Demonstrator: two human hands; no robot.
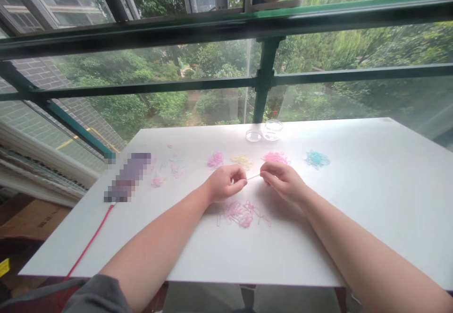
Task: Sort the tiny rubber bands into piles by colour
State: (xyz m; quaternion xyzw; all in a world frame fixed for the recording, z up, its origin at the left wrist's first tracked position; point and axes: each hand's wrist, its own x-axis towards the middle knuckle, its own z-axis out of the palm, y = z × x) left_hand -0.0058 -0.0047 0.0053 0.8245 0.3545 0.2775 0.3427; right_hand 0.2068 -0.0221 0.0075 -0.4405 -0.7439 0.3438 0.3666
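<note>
My left hand (228, 182) and my right hand (283, 179) face each other above the middle of the white table. Both are closed in a pinch. Between their fingertips runs a thin pale strand (254, 177), held at each end; its exact kind is too small to make out. Below the hands lies a loose heap of pink looped pieces (244, 213). Just beyond the fingers are small piles of similar thin pieces: a purple one (215, 159), a yellow one (242, 162) and a bright pink one (275, 157), the latter two partly covered by my hands.
Farther right lies a teal pile (317, 159). Two clear round containers (272, 131) stand at the table's (382, 185) back edge. To the left are scattered pastel pieces (177, 167) and a pixelated flat object (129, 178) with a red cable (90, 242). Railings and windows rise behind.
</note>
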